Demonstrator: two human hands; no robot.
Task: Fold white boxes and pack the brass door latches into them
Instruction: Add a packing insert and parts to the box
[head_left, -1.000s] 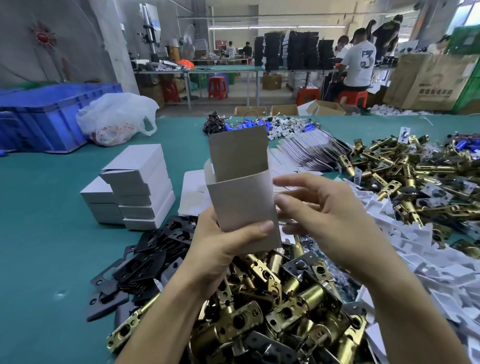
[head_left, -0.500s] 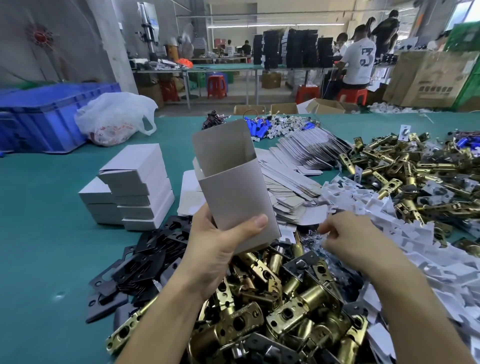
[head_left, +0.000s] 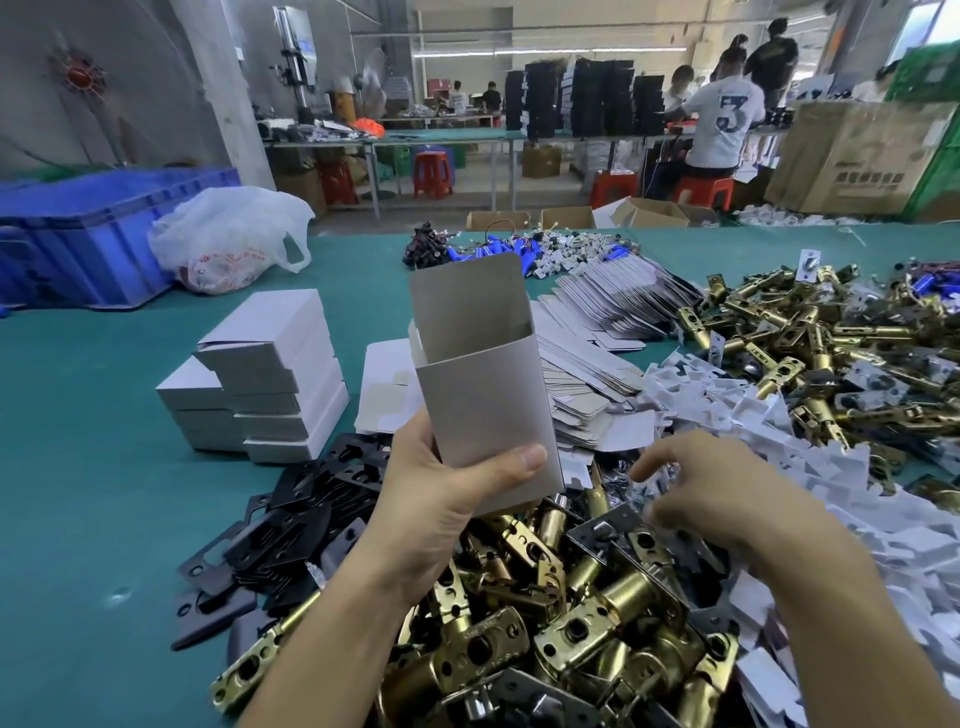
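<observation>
White card box (head_left: 483, 410), upright in the air, its top flap standing open and its mouth facing up. The left hand (head_left: 441, 504) is clamped round its lower half, thumb flat across the front face and fingers behind. The right hand (head_left: 727, 493) is apart from it, off to the right and a little lower, hovering just above the heap. Its fingers are loosely curled, thumb and forefinger parted, with nothing seen between them (it is blurred, mind).

Directly under both hands lies the near pile of brass door latches (head_left: 571, 623), a tangle reaching the bottom edge of view. A second pile of latches (head_left: 805, 332) spreads along the right.

The open room is on the left, where bare green worktop (head_left: 78, 467) runs out to the edge.

Crowding in, black plates (head_left: 311, 509) are heaped against the left wrist. A stack of folded white boxes (head_left: 270, 374) stands just beyond them. Flat box blanks (head_left: 597, 332) fan out behind the held box. White card inserts (head_left: 779, 426) are strewn between the two latch piles, right beside the right hand. Far left, a blue crate (head_left: 78, 244) sits next to a white plastic bag (head_left: 228, 239).
</observation>
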